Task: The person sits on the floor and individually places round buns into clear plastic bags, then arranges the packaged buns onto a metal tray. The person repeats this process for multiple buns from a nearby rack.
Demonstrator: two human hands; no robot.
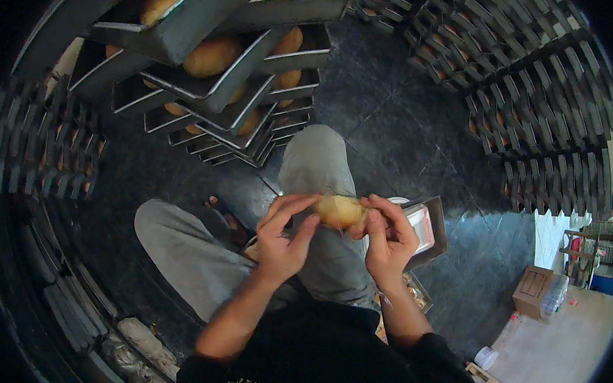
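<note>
A golden bread roll (340, 212) is held over my lap between both hands. My left hand (287, 237) pinches its left end with thumb and fingers. At the right end, my right hand (392, 239) grips with bent fingers. Something like thin clear film shows around the roll, though its extent is hard to tell. Behind my right hand stands a dark metal tray (441, 221), holding a white and red flat pack (423, 227). Part of a white round object shows behind the same hand.
Ahead on the left rises a rack of metal trays (186, 100) with bread rolls (212, 57). More loaded racks (543, 100) line the right, with another rack (52, 139) at far left. A cardboard box (533, 291) and a white bucket (486, 357) stand at right on the floor.
</note>
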